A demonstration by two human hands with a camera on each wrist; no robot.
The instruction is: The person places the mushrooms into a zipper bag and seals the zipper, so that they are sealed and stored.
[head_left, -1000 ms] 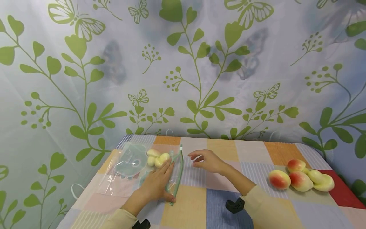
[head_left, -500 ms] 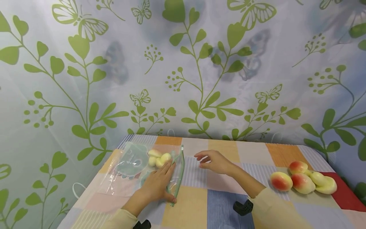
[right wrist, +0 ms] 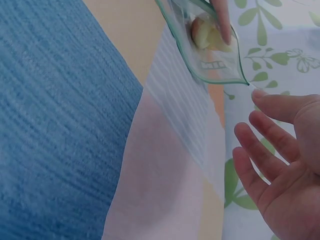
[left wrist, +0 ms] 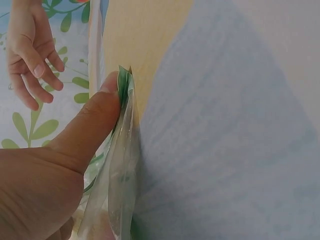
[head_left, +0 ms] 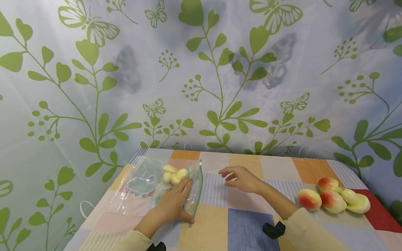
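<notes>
A clear zip bag (head_left: 140,204) with a green zip edge and pale blue-green printed shapes lies at the table's left. Several pale yellow fruits (head_left: 174,174), which look like toy peaches, are grouped inside it. My left hand (head_left: 172,202) rests on the bag by its zip edge, fingers extended over it. In the left wrist view the thumb (left wrist: 89,125) touches the green corner. The right wrist view shows the bag's mouth (right wrist: 212,81) parted. My right hand (head_left: 242,179), to the right of the bag, hovers with loosely bent fingers and holds nothing.
Several red-and-yellow peach-like fruits (head_left: 333,201) lie in a cluster at the table's right. A patchwork cloth (head_left: 205,226) covers the table. A leaf-and-butterfly curtain (head_left: 201,69) hangs close behind the far edge.
My right hand has moved to the right, away from the bag and toward the fruit cluster. My left hand stays on the bag. The head view has shifted slightly.
</notes>
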